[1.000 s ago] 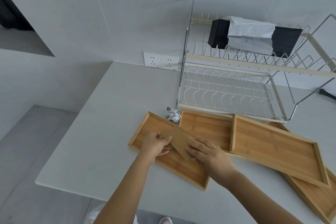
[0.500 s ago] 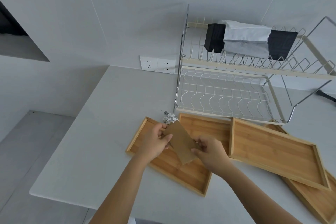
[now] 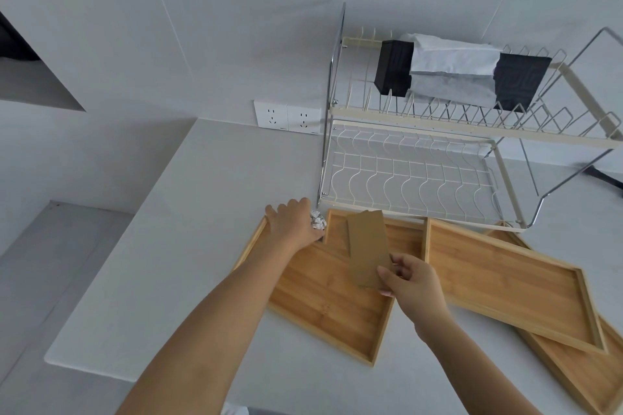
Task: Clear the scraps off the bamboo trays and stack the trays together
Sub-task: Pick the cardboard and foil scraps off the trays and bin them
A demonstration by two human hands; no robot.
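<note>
Several bamboo trays lie overlapping on the white counter: a left tray (image 3: 323, 307), a middle tray (image 3: 404, 237) behind it, a right tray (image 3: 505, 286) and one (image 3: 580, 371) partly under that. My right hand (image 3: 409, 281) pinches a brown cardboard scrap (image 3: 365, 248) and holds it up over the left and middle trays. At the far corner of the left tray my left hand (image 3: 291, 224) rests with fingers spread, touching a crumpled foil ball (image 3: 318, 221) that it partly hides.
A two-tier wire dish rack (image 3: 421, 178) stands just behind the trays, with a black box (image 3: 394, 72) wrapped in white paper on its top tier. Wall sockets (image 3: 286, 118) sit at the counter's back. The counter's front edge (image 3: 101, 371) drops off at the left.
My left hand let go of the cardboard scrap and moved up to the foil ball. My right hand alone now holds the scrap, lifted higher over the trays.
</note>
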